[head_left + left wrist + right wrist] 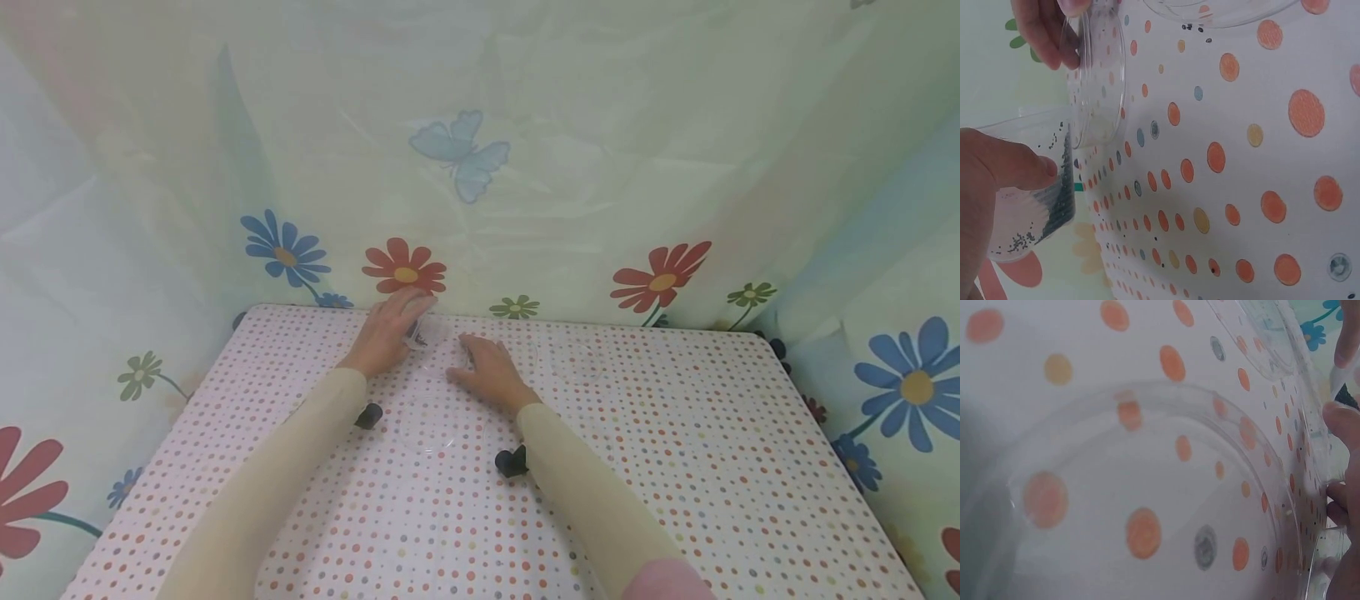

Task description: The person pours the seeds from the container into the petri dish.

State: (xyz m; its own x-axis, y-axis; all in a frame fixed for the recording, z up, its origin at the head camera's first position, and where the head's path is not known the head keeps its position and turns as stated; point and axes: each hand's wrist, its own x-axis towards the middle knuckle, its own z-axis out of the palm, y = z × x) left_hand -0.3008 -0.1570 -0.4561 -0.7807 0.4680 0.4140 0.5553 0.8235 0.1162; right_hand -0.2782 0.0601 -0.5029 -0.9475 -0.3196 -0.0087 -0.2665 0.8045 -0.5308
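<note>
My left hand [387, 332] grips a clear plastic cup [1035, 187] near the far edge of the table, its thumb across the wall. Dark, seed-like granules [1060, 194] lie along one side of the cup, which tilts toward a clear round petri dish [1100, 125]. Across from it, my right hand [491, 372] holds that dish's rim between thumb and fingers. Whether granules are falling cannot be made out. Another clear round dish [1110, 519] fills much of the right wrist view.
More transparent dishes stand around the hands, one nearer me [427, 446] and one to the right [577, 364]. A few loose granules [1191, 28] dot the spotted table cover [675, 500]. A flowered curtain [570, 208] hangs behind the table. Black wrist mounts [512, 461] sit under the forearms.
</note>
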